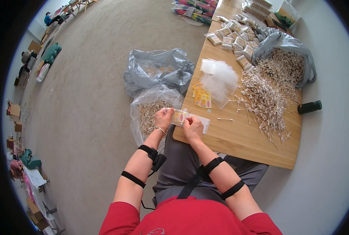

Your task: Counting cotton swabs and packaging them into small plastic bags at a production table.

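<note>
A small clear bag of cotton swabs (178, 117) with a yellow label inside is held over the table's near left corner. My left hand (164, 118) grips its left end, fingers closed. At its right end my right hand (193, 127) is closed in a pinch on the bag's edge; the fingertips are partly hidden. Beneath the right hand lies a white card or box (202, 122). Just beyond, yellow label cards (202, 97) and a stack of clear empty bags (220, 78) rest on the wood. A single cotton swab (225, 119) lies to the right.
Loose cotton swabs (266, 98) are heaped on the table (237, 139), spilling from a grey bag (309, 64). Filled packets (237, 37) pile at the far side. A dark green bottle (309, 107) lies by the right edge. Plastic sacks (159, 72) stand on the floor at left.
</note>
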The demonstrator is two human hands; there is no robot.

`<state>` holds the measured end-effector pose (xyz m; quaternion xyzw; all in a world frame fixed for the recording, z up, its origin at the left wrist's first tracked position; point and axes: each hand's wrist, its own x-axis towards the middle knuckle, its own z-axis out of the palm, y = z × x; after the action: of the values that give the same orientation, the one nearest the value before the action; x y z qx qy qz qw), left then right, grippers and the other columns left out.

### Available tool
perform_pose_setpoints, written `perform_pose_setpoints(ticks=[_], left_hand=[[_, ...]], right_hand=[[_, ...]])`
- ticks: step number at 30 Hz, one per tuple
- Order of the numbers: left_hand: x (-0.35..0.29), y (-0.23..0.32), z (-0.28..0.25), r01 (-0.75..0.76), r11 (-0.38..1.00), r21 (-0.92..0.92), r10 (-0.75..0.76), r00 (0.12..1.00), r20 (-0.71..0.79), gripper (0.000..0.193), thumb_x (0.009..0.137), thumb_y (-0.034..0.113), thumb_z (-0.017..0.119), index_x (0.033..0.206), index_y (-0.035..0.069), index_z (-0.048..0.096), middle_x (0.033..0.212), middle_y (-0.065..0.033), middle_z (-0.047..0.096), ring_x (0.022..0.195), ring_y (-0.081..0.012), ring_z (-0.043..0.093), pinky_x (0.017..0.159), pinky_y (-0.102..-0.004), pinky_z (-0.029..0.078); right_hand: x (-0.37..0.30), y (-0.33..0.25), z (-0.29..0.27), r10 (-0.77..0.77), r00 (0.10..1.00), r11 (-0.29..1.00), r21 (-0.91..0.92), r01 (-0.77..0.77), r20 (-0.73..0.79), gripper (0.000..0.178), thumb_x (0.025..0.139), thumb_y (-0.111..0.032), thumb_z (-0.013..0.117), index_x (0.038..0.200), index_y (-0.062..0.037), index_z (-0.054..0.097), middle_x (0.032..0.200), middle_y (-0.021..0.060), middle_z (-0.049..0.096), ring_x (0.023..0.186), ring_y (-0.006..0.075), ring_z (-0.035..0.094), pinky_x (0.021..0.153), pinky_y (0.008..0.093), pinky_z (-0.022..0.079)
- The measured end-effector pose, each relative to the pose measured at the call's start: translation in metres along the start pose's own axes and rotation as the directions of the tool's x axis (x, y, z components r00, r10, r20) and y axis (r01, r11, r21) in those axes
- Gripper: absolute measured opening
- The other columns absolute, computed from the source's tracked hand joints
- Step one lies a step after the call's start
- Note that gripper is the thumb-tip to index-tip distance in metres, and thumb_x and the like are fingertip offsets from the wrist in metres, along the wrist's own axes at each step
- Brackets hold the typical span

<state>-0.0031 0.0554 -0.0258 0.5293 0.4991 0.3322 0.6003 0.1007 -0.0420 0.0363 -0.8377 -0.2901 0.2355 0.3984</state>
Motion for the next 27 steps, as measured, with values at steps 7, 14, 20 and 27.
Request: perform_pose_setpoints(ticks=[7,14,20,27], left_hand=[[-0.001,0.002,0.002,0.006,1.000,0.019,-0.006,1.000,-0.017,0.022,0.088,0.023,0.064,0.086,0.001,0.067,0.075,-0.0001,0.066,0.064,-0.0059,0.057,0.058,-0.0232,0.046],[0.001,-0.001,0.003,0.010,1.000,0.006,-0.010,1.000,-0.018,0.022,0.088,0.023,0.064,0.085,0.001,0.067,0.074,0.0012,0.064,0.063,-0.0055,0.055,0.056,-0.0234,0.045],[0.004,-0.007,0.000,-0.007,0.999,0.035,0.007,1.000,-0.014,0.023,0.089,0.024,0.063,0.084,0.001,0.067,0.074,0.0011,0.064,0.062,-0.0057,0.054,0.057,-0.0235,0.045],[0.007,-0.003,-0.005,0.061,0.998,-0.003,-0.061,0.998,0.008,0.029,0.086,0.030,0.064,0.081,0.001,0.067,0.072,-0.0011,0.065,0.063,-0.0069,0.055,0.058,-0.0256,0.045]], right_hand=[[-0.007,0.001,0.002,-0.004,0.999,0.999,0.052,0.002,0.038,0.022,0.081,-0.016,0.057,0.097,-0.0026,0.065,0.080,0.0173,0.067,0.078,0.0331,0.066,0.075,0.0415,0.050],[-0.017,0.005,0.000,-0.165,0.982,0.980,-0.096,0.174,0.094,0.023,0.082,-0.015,0.056,0.100,-0.0056,0.065,0.093,0.0161,0.062,0.087,0.0340,0.062,0.077,0.0425,0.049],[-0.017,0.007,-0.013,-0.217,0.962,0.958,-0.151,0.243,0.167,0.026,0.081,-0.014,0.058,0.106,-0.0086,0.062,0.100,0.0145,0.057,0.091,0.0345,0.060,0.079,0.0426,0.049],[0.023,0.051,-0.092,-0.416,0.882,0.812,-0.527,0.252,-0.220,0.025,0.076,-0.011,0.065,0.100,-0.0118,0.062,0.101,0.0062,0.052,0.096,0.0260,0.051,0.084,0.0379,0.042]])
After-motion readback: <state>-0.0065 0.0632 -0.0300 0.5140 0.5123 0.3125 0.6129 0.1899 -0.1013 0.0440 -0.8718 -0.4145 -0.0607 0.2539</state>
